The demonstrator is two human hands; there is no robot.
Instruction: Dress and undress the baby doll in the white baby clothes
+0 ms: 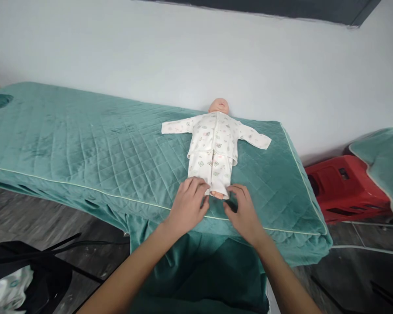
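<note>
A baby doll (219, 105) lies on its back on a green quilted bed cover (131, 144). It wears a white printed jacket (214, 133) with both sleeves spread wide, and matching trousers (212, 168). My left hand (190, 204) rests over the lower end of the left-hand trouser leg, fingers curved and thumb apart, hiding that cuff. Beside the other cuff is my right hand (244, 213), its thumb and index finger apart and the fingertips close to the hem. Part of a doll's foot (218, 195) shows at the trouser opening between my hands.
A white wall (183, 56) runs behind the bed. To the right stands a red plastic chair or crate (347, 187), partly under another green cover (386, 157). At lower left is a black seat (49, 279) with a printed white cloth (11, 290) on it.
</note>
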